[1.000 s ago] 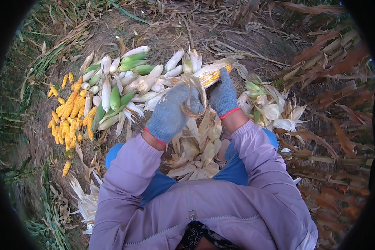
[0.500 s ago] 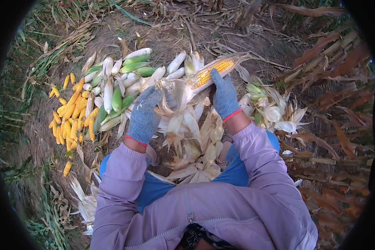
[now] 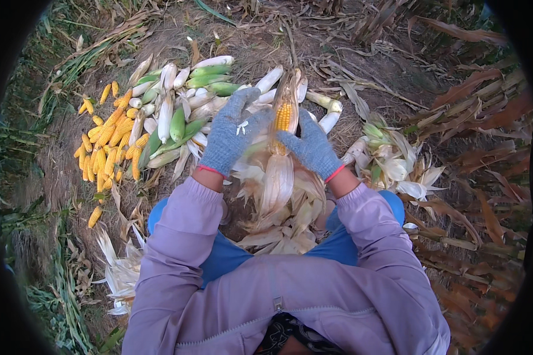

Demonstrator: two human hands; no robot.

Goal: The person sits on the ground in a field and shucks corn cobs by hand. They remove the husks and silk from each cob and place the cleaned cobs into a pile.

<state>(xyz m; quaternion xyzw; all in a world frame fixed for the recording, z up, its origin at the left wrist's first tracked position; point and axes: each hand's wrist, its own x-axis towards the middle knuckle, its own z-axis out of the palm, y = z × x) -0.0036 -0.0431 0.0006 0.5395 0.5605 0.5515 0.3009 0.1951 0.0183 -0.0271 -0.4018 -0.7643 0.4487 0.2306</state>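
Observation:
A partly husked ear of corn [image 3: 283, 117] stands upright between my gloved hands, its yellow kernels showing. Dry husk still wraps its upper end, and a peeled husk leaf [image 3: 278, 183] hangs below it. My right hand [image 3: 311, 147] grips the ear from the right, thumb across its lower front, with the other fingers partly hidden behind. On the other side my left hand [image 3: 231, 133] is open, fingers stretched toward the ear; whether the fingertips touch it I cannot tell. A small white scrap clings to the left glove.
Bare yellow cobs [image 3: 109, 139] lie piled at the left. Unhusked ears [image 3: 177, 124], green and white, lie between that pile and my left hand. Loose husks [image 3: 284, 231] cover the ground between my legs, with another husk heap [image 3: 397, 157] at the right. Dry stalks [image 3: 479, 124] stand beyond it.
The ear has turned from slanting to upright and come in between my hands. A husk leaf now hangs down from it. My left hand has shifted right and its fingers have spread.

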